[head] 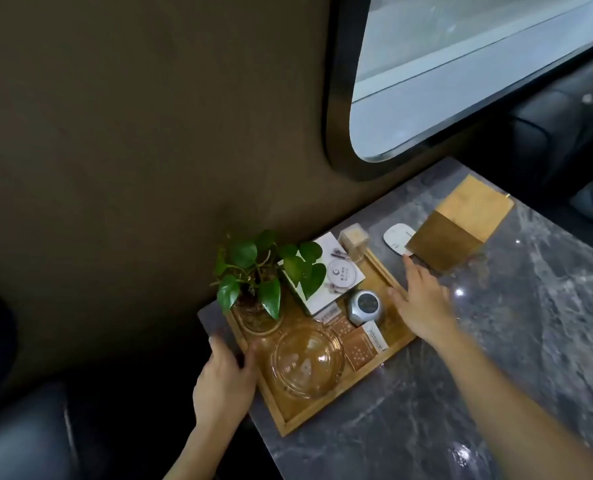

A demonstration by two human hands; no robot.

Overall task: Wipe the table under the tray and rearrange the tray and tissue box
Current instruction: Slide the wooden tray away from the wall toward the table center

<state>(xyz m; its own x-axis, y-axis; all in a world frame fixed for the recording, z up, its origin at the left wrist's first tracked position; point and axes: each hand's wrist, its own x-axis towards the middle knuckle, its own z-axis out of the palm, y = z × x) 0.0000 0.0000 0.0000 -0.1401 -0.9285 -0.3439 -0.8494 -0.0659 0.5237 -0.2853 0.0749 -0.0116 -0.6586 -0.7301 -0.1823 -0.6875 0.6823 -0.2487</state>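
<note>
A wooden tray (326, 403) lies at the left edge of a grey marble table (496, 358). It carries a potted green plant (257, 271), a white tissue box (329, 275), a glass bowl (307, 362), a small silver clock (364, 306) and some brown packets (361, 344). My left hand (224, 379) grips the tray's left rim. My right hand (421, 299) rests flat with fingers spread on the tray's right rim.
A gold-brown square holder (461, 223) and a white oval device (397, 239) sit beyond the tray near the window (461, 71). A dark wall runs along the back. Dark seats lie at the left and far right.
</note>
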